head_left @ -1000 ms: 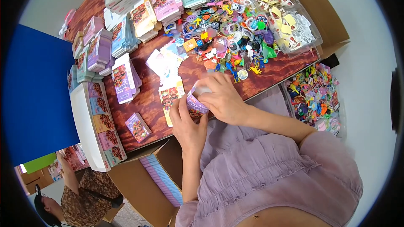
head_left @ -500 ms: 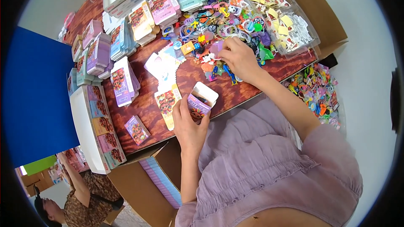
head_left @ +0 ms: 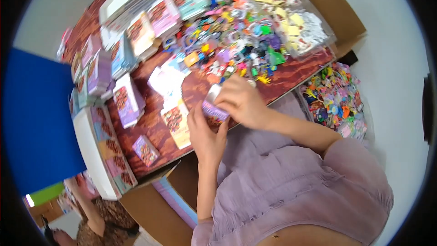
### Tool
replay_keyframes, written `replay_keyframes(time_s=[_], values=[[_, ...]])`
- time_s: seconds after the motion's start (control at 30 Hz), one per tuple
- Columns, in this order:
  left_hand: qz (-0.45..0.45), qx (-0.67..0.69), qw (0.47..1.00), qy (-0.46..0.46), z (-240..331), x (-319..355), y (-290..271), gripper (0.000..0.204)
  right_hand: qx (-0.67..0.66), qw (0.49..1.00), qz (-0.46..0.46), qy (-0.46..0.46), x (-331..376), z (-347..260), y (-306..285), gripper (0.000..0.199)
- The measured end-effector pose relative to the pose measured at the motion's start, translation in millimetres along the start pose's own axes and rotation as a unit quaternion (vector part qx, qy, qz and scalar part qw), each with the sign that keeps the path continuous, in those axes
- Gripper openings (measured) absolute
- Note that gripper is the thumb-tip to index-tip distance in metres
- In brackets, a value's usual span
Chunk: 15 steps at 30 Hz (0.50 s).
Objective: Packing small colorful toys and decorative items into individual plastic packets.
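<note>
My left hand [head_left: 206, 139] grips a small purple carton [head_left: 213, 110] near the table's front edge, its white inner flap standing up. At the carton's open top is my right hand [head_left: 243, 105], fingers pinched together and blurred; whatever they hold is hidden. Just beyond lies a heap of small colourful plastic trinkets [head_left: 236, 23]. Left of the carton, a flat yellow printed box blank [head_left: 176, 130] lies beside pale paper pieces [head_left: 160, 82]. A filled-out small purple box [head_left: 145, 150] rests further left.
Stacks of flat box blanks [head_left: 127, 98] line the left and back. A clear tray [head_left: 331, 41] of small cards stands at back right. White tray of boxes [head_left: 86, 139] at left; open carton [head_left: 150, 209] below; trinket bag [head_left: 337, 105] at right; another person [head_left: 107, 218] lower left.
My right hand has come from the trinket heap to the open top of the purple carton. My left hand still holds the carton; the whole view has shifted slightly.
</note>
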<state>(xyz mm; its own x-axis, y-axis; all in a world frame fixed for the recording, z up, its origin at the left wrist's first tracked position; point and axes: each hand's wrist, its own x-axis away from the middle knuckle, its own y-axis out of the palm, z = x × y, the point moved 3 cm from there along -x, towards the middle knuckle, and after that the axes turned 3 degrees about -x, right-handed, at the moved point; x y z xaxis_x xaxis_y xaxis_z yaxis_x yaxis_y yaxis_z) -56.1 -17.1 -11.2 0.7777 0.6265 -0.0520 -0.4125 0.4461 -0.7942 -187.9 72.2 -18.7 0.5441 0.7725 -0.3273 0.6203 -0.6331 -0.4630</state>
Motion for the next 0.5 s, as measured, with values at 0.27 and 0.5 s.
replay_keyframes(time_s=[0.27,0.5], values=[[0.042,0.136,0.989,-0.036,-13,3,11,0.074,-0.198,0.980,-0.026,0.006,5,23,-31,0.015],[0.023,0.050,0.998,0.025,-1,0,7,0.074,0.306,0.880,0.338,0.134,-4,133,-207,0.015]])
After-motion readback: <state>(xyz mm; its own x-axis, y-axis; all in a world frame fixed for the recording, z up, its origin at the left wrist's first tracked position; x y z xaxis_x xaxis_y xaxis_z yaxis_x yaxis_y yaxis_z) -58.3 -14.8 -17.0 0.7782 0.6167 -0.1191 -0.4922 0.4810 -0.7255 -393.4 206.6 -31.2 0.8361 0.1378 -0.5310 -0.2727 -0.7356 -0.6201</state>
